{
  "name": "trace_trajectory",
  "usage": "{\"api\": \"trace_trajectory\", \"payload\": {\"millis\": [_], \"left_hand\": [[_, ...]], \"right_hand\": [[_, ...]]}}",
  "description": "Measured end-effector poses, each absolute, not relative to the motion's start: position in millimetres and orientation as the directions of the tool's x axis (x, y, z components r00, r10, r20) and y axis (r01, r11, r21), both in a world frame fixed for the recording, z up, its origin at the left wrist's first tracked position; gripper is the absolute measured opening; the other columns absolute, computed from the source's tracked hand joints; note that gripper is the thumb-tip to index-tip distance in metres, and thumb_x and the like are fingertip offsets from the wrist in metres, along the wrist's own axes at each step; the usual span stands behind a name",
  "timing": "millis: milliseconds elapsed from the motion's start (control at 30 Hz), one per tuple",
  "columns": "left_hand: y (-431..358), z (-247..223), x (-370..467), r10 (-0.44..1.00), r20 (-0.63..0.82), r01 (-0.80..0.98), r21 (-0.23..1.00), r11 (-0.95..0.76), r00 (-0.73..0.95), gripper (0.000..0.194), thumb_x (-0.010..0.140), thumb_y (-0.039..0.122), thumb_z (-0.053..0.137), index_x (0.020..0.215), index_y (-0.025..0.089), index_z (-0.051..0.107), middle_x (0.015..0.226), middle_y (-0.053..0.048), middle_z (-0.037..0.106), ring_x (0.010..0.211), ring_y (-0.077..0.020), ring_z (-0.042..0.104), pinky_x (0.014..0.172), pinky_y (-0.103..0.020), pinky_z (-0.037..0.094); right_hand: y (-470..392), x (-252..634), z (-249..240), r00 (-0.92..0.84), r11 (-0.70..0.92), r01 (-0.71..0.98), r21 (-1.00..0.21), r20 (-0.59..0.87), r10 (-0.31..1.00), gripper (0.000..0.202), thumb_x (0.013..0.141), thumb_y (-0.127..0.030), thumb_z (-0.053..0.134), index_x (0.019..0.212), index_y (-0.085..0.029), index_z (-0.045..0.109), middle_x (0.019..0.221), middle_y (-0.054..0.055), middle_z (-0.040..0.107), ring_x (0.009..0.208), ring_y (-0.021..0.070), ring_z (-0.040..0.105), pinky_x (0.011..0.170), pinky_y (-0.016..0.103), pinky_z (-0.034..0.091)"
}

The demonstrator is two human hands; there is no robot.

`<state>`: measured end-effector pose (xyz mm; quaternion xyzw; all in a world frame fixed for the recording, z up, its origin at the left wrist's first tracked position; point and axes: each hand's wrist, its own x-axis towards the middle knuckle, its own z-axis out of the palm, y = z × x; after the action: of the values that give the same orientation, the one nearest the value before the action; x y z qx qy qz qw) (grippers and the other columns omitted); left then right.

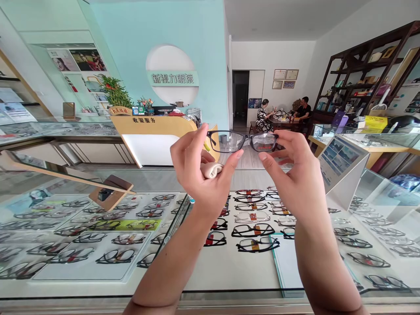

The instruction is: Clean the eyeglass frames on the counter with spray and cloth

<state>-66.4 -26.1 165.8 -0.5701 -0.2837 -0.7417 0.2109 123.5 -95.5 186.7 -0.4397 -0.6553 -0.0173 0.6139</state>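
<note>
A pair of dark-framed eyeglasses [246, 137] is held up level in front of me, over the glass counter. My left hand [201, 168] grips the frame at its left end between fingers and thumb. A rolled beige cloth [211, 170] is tucked in the same palm. At the other end, my right hand [292, 168] pinches the frame near the hinge. Red marking shows on the right lens. Below the hands, rows of eyeglasses [251, 216] lie inside the display case, many with small coloured labels on their lenses.
A mirror on a wooden stand [110, 192] is on the counter at left, and a tilted display card [344, 166] at right. Beyond is a cashier desk [157, 131]. Two people sit at a table [282, 124] at the back, near a dark shelf [361, 70].
</note>
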Motion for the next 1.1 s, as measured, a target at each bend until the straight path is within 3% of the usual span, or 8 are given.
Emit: {"api": "trace_trajectory", "payload": {"millis": [133,333,600,867,1100], "left_hand": [[-25.3,166.3,-67.3,0.056,0.960,0.626,0.222,-0.748,-0.273,0.080,0.095,0.070,0.086,0.160,0.030,0.061,0.142,-0.013,0.065,0.090,-0.0186,0.063,0.067,-0.034,0.058],[-21.7,166.5,-71.3,0.104,0.953,0.573,0.257,-0.778,-0.286,0.072,0.101,0.063,0.082,0.163,0.035,0.058,0.145,-0.011,0.066,0.094,-0.0196,0.071,0.074,-0.036,0.061],[-13.5,165.3,-72.1,0.166,0.920,0.465,0.327,-0.823,-0.354,0.077,0.097,0.059,0.088,0.164,0.031,0.060,0.146,-0.012,0.070,0.107,-0.0228,0.075,0.086,-0.039,0.066],[-14.4,165.0,-69.1,0.201,0.883,0.443,0.396,-0.804,-0.424,0.068,0.099,0.058,0.087,0.156,0.028,0.067,0.144,-0.012,0.076,0.087,-0.0138,0.073,0.072,-0.030,0.062],[-11.5,163.0,-69.4,0.132,0.912,0.516,0.335,-0.789,-0.389,0.070,0.101,0.061,0.084,0.160,0.031,0.060,0.153,-0.013,0.071,0.094,-0.0176,0.077,0.074,-0.033,0.064]], "right_hand": [[-93.7,122.7,187.3,0.144,0.660,0.590,-0.465,0.865,0.481,0.045,0.105,-0.043,0.078,0.147,-0.035,0.064,0.136,0.010,0.082,0.121,0.0345,0.082,0.090,0.053,0.071],[-97.6,115.1,189.3,0.168,0.711,0.566,-0.417,0.903,0.396,0.046,0.107,-0.035,0.073,0.152,-0.039,0.064,0.153,0.010,0.074,0.136,0.0358,0.076,0.098,0.057,0.071],[-102.8,110.5,189.3,0.171,0.720,0.570,-0.397,0.914,0.368,0.051,0.107,-0.032,0.070,0.157,-0.039,0.064,0.155,0.010,0.073,0.139,0.0348,0.074,0.102,0.057,0.071],[-104.6,109.7,190.7,0.157,0.758,0.523,-0.389,0.918,0.363,0.043,0.108,-0.031,0.071,0.150,-0.037,0.068,0.153,0.009,0.075,0.136,0.0335,0.076,0.100,0.055,0.071],[-102.3,109.9,189.7,0.148,0.758,0.511,-0.405,0.910,0.386,0.045,0.110,-0.035,0.068,0.155,-0.036,0.066,0.151,0.011,0.076,0.140,0.0339,0.075,0.102,0.056,0.072]]}}
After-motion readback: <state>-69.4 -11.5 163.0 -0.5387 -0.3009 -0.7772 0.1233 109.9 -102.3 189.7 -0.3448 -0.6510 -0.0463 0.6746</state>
